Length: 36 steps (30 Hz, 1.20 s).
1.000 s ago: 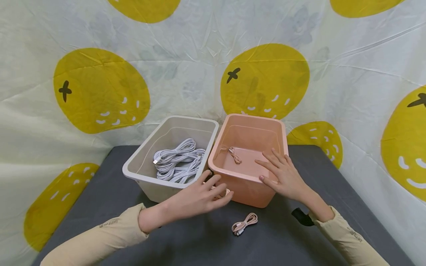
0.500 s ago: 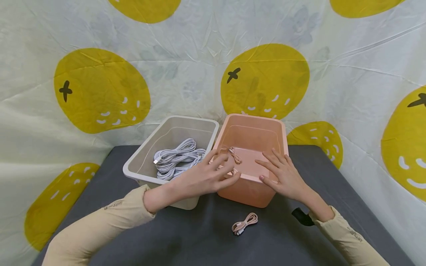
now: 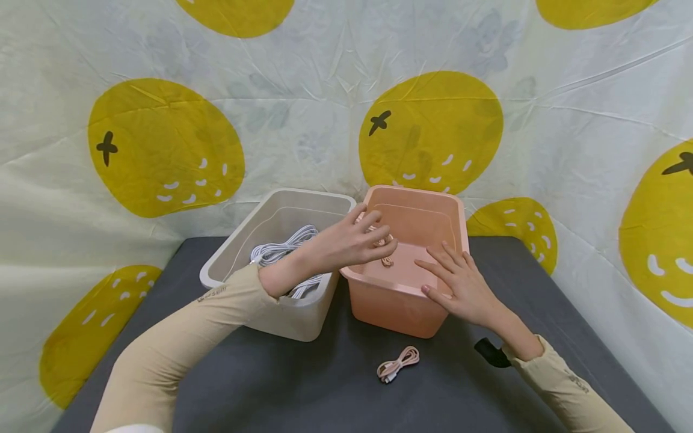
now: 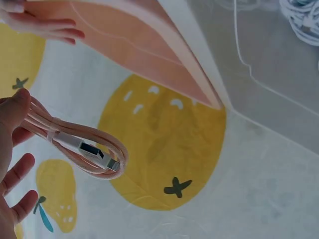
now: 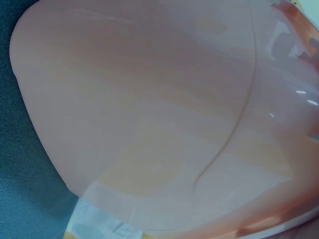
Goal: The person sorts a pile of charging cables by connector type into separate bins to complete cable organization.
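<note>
My left hand [image 3: 354, 242] is over the left side of the pink bin [image 3: 373, 281]. Between thumb and fingers it pinches a coiled pink charging cable [image 4: 87, 142], whose white plug end shows in the left wrist view. The other fingers of that hand spread apart. Partly covered behind the hand, another pink cable [image 3: 387, 262] lies on the bin's floor. My right hand [image 3: 460, 285] rests at the bin's front right rim, fingers extended over the inside. A third coiled pink cable [image 3: 397, 364] lies on the dark table in front of the bin.
To the left stands a grey bin [image 3: 216, 276] with several coiled white cables [image 3: 278, 248] in it; my left forearm crosses over it. The dark table [image 3: 303, 385] ends at a cloth backdrop [image 3: 303, 138] with yellow fruit prints.
My left hand has risen from in front of the two bins and moved forward over the pink bin, carrying the pink charging cable. The right hand has stayed at the rim.
</note>
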Motion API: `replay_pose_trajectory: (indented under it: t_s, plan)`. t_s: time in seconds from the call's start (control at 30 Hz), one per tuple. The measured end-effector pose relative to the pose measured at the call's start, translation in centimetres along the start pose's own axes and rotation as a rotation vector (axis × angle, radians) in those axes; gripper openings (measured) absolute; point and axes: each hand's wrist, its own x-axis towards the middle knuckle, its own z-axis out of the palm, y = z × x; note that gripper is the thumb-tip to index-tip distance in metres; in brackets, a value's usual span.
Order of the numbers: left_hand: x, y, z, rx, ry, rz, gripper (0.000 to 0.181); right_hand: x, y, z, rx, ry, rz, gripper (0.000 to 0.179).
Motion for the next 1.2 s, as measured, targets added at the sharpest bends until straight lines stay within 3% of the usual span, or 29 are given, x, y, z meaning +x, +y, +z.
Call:
replay_pose_trajectory:
  t_s: [0.3, 0.83, 1.03, 1.2]
  plan:
    - [1.9, -1.9, 2.2, -0.036, -0.017, -0.054, 0.03, 0.0, 0.0, 0.0, 0.007, -0.001, 0.002, 0.05]
    - [4.2, -3.7, 7.1, -0.052, -0.015, -0.101, 0.034, -0.2, 0.2, 0.1, 0.009, 0.011, -0.002, 0.05]
    - [4.4, -3.5, 8.8, -0.015, -0.093, -0.082, 0.036, -0.2, 0.1, 0.0, 0.003, 0.02, -0.005, 0.05]
    - [4.0, -2.8, 9.9, -0.044, -0.182, -0.076, 0.035, -0.1, 0.1, 0.0, -0.002, 0.015, -0.005, 0.05]
